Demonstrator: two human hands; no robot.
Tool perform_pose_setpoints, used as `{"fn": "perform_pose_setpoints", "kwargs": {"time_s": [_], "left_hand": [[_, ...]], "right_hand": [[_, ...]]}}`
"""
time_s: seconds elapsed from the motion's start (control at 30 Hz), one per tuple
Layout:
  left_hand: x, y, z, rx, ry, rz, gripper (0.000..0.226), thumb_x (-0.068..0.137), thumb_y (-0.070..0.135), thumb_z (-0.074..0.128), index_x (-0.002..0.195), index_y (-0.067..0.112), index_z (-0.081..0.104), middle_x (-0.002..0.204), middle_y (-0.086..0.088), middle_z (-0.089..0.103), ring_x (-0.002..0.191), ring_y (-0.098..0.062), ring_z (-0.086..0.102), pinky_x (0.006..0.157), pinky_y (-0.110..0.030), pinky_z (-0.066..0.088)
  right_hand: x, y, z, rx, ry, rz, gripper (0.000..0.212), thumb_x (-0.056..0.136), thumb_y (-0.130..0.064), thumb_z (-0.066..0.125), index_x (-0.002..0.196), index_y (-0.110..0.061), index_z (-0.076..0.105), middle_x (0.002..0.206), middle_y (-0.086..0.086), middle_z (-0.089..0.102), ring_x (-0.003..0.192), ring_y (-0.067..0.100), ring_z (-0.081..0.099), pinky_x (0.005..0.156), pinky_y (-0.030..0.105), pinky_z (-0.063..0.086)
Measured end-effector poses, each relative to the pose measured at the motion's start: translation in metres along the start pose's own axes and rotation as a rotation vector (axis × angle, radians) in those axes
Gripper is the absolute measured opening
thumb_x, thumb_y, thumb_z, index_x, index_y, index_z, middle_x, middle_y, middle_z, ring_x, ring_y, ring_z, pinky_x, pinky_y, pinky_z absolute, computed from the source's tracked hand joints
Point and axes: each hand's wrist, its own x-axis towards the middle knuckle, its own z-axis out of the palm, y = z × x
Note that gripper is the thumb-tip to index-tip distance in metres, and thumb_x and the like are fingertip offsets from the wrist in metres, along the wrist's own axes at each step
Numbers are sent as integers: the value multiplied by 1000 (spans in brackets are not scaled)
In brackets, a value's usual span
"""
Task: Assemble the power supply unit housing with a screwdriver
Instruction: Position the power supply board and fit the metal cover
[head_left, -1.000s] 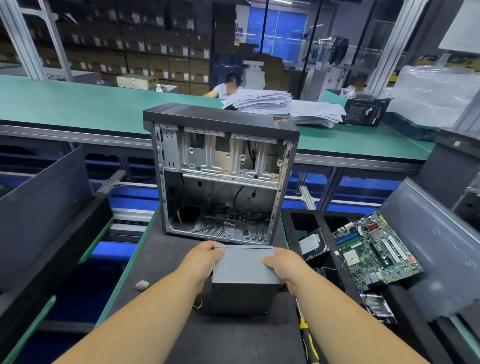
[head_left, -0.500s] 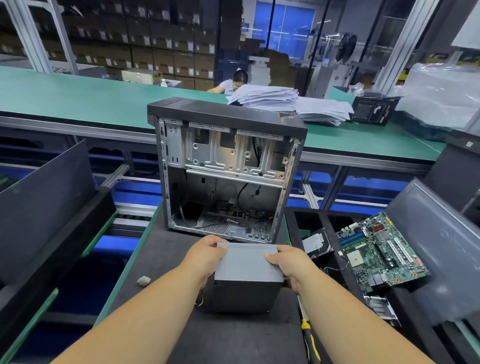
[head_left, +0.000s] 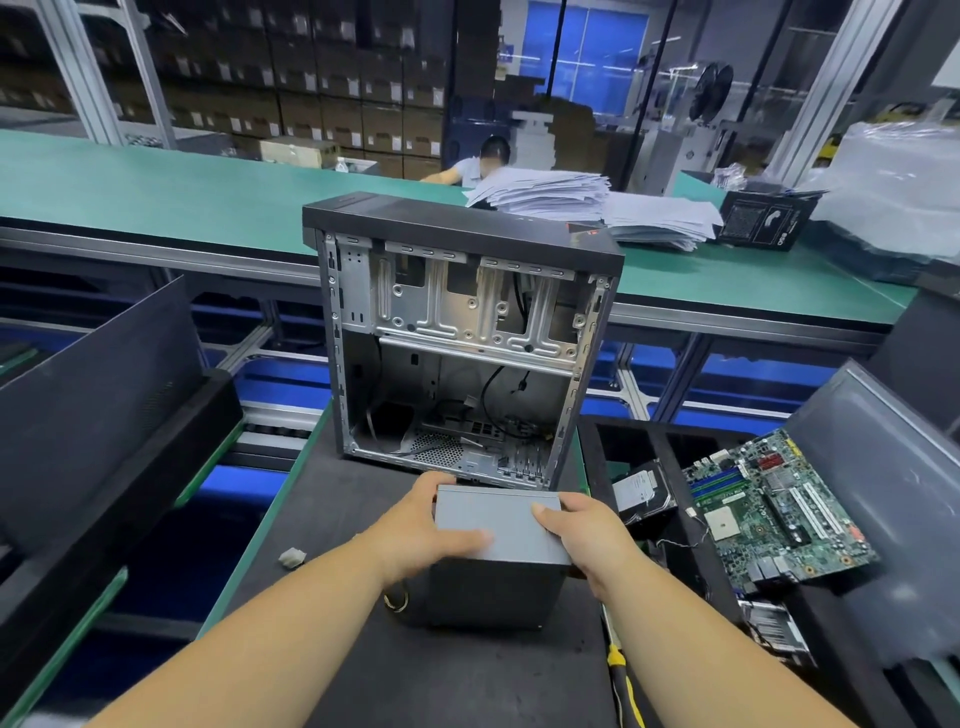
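Observation:
A grey power supply unit (head_left: 501, 525) stands on the dark work mat, just in front of the open computer case (head_left: 462, 338). My left hand (head_left: 421, 530) grips its left side, thumb lying across the top face. My right hand (head_left: 582, 535) grips its right side, thumb on the top edge. The case stands upright with its side panel off, showing a metal drive cage above and loose cables at the bottom. A yellow-and-black screwdriver (head_left: 621, 675) lies on the mat under my right forearm. A yellow wire loop (head_left: 396, 603) hangs from the unit's left side.
A tray at the right holds a green motherboard (head_left: 774, 509) and a hard drive (head_left: 641, 493). A small white scrap (head_left: 291, 558) lies on the mat's left edge. A dark panel (head_left: 98, 395) leans at the left. Paper stacks (head_left: 540, 189) sit on the green bench behind the case.
My left thumb has slid further across the top of the unit. Both hands keep their hold on it, and it stays in front of the case.

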Motion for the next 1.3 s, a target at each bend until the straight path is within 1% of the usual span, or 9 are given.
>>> {"fn": "perform_pose_setpoints", "kwargs": {"time_s": [0.13, 0.27, 0.37, 0.57, 0.67, 0.73, 0.83, 1.13, 1.3], "left_hand": [[-8, -13, -8, 64, -154, 84, 127, 56, 28, 93, 150, 41, 9, 143, 13, 39, 132, -5, 42, 109, -24, 35], [-10, -24, -12, 134, 21, 130, 106, 60, 29, 92, 141, 41, 24, 135, 18, 42, 110, -3, 56, 92, -18, 47], [-12, -31, -17, 186, 77, 120, 68, 60, 39, 89, 111, 38, 44, 108, 14, 58, 81, -1, 59, 70, -18, 49], [-15, -29, -19, 347, 72, 231, 39, 69, 38, 83, 84, 30, 48, 70, 23, 58, 60, 5, 50, 60, -8, 43], [-16, -30, -18, 402, 66, 272, 37, 72, 42, 79, 83, 34, 44, 78, 30, 56, 67, 5, 50, 64, -9, 42], [-16, -31, -18, 399, 68, 283, 37, 73, 42, 78, 84, 35, 44, 80, 29, 56, 70, 5, 50, 65, -10, 42], [-17, -33, -18, 394, 82, 267, 37, 72, 45, 78, 86, 34, 45, 81, 26, 57, 72, 4, 50, 68, -13, 44], [-22, -30, -22, 418, 105, 235, 37, 69, 48, 77, 91, 36, 50, 97, 18, 58, 88, 0, 55, 82, -22, 48], [-26, -28, -39, 414, 189, 313, 53, 68, 54, 76, 114, 44, 52, 117, 25, 47, 112, 7, 44, 91, -5, 34]], "right_hand": [[0, -3, -2, -156, 2, -13, 33, 93, -31, 67, 117, -9, 63, 110, 4, 69, 101, 24, 66, 88, 38, 53], [0, -18, -2, -540, -22, -21, 56, 96, -41, 57, 143, -14, 41, 138, 8, 51, 105, 23, 54, 86, 32, 46], [1, -27, 2, -781, 42, -162, 63, 95, -32, 56, 151, -35, 27, 146, 5, 39, 124, 29, 44, 100, 38, 43], [-10, -43, 24, -1130, -208, -537, 73, 89, 3, 43, 152, -34, 36, 159, -6, 29, 145, 23, 23, 118, 28, 21], [-17, -35, 31, -1136, -316, -556, 72, 93, -26, 50, 158, -23, 20, 161, -3, 23, 146, 24, 18, 122, 37, 13], [-20, -31, 29, -1246, -359, -574, 103, 82, -58, 63, 159, -19, 6, 162, -2, 15, 146, 26, 12, 122, 40, 9], [-19, -32, 29, -1433, -308, -610, 128, 67, -62, 78, 158, -19, 0, 158, 2, 19, 142, 30, 22, 118, 43, 24], [-14, -37, 38, -1342, -172, -558, 108, 57, -48, 88, 144, -27, 28, 138, -3, 42, 123, 27, 42, 98, 40, 44], [-18, -39, 19, -1003, -31, -496, 109, 50, -49, 89, 141, -34, 31, 135, -11, 41, 124, 22, 44, 95, 40, 47]]}}
